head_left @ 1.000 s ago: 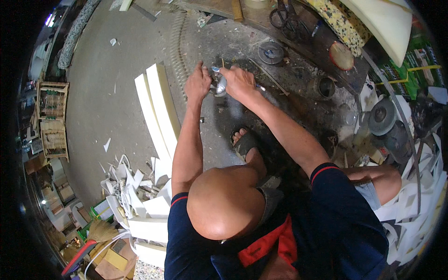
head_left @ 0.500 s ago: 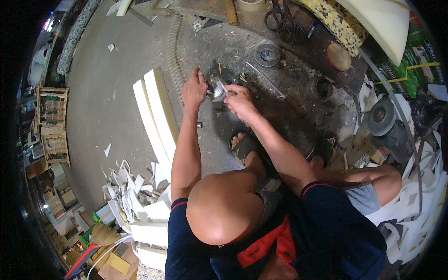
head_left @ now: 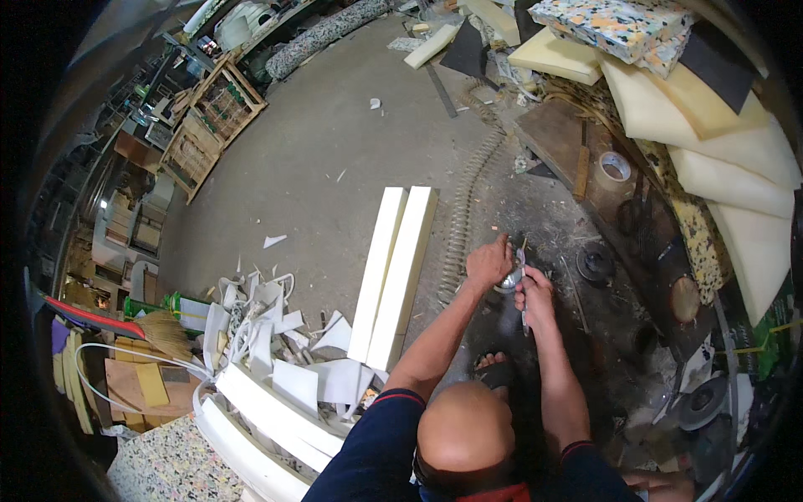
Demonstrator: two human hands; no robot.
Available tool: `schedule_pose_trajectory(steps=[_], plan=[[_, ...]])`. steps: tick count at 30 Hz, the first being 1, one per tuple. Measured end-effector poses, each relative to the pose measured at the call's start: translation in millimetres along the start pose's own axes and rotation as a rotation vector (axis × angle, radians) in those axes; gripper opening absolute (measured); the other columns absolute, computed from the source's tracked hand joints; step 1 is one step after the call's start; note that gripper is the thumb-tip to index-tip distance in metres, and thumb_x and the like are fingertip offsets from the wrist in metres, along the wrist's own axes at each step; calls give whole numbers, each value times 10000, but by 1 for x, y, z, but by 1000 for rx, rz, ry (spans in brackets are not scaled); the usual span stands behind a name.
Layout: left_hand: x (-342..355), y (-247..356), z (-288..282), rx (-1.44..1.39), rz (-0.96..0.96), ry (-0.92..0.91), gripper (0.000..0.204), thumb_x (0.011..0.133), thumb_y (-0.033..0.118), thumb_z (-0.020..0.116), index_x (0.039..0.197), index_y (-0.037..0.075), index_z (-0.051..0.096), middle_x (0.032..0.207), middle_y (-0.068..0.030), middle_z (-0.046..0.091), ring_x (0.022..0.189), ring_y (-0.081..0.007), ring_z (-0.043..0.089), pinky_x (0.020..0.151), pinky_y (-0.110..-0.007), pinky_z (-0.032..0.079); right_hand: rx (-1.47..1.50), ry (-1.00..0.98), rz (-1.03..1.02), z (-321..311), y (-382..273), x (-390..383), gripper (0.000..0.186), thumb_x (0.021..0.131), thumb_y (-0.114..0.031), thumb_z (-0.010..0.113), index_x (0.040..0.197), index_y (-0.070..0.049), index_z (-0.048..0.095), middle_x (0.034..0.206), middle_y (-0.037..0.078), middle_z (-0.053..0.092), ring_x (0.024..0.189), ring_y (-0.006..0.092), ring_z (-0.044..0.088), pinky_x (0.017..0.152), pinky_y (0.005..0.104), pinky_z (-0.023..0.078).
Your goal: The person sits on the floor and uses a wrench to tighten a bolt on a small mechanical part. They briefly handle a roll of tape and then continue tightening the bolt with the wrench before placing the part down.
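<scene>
**Close work low over the workshop floor [head_left: 326, 159]**

Nearest the camera is a bent knee [head_left: 465, 427], with a sandalled foot [head_left: 492, 365] beyond it; the crouch likely keeps everything within reach. Ahead of the foot, a rounded silvery piece [head_left: 508, 282] sits between the hands. The right hand [head_left: 535, 294] is closed around a slender tool [head_left: 526, 321], whose upper part passes beside or over the piece; I cannot tell which. The left hand [head_left: 490, 263] is at the piece's left side, a finger pointing outward, perhaps to steady it; whether its other fingers grip is hidden.

To the left, two pale foam strips [head_left: 406, 276] lie side by side, perhaps kept flat for tidiness. Beyond them runs a coiled hose [head_left: 476, 177], whose coils probably let it stretch. Farther away, wooden frames [head_left: 224, 107] stand near a speckled foam roll [head_left: 330, 38], seemingly stored along the edge.
</scene>
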State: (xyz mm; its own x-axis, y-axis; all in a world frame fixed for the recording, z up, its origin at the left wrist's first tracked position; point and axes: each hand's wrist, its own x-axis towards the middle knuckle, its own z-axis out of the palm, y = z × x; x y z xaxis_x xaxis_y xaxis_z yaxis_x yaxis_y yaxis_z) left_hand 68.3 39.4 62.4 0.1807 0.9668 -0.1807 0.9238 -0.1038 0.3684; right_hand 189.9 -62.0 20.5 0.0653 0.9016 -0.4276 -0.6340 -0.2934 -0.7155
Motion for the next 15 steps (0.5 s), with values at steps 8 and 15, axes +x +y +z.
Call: schedule_pose_trajectory(steps=[8, 15], plan=[[-4, 3, -4, 10, 31, 52, 427, 1013, 398, 431, 1350, 174, 568, 973, -233, 719, 914, -423, 701, 806, -538, 547, 114, 26, 62, 1, 11, 4, 252, 1016, -72, 495, 1261, -98, 550, 751, 29, 533, 491, 80, 432, 398, 251, 334], [3, 1, -3, 68, 21, -68, 502, 1024, 446, 369, 1369, 138, 563, 1046, -223, 714, 972, -422, 687, 837, -531, 541, 178, -29, -33, 10, 20, -4, 266, 987, -47, 501, 1237, -105, 572, 707, 14, 521, 476, 72, 439, 385, 254, 324]])
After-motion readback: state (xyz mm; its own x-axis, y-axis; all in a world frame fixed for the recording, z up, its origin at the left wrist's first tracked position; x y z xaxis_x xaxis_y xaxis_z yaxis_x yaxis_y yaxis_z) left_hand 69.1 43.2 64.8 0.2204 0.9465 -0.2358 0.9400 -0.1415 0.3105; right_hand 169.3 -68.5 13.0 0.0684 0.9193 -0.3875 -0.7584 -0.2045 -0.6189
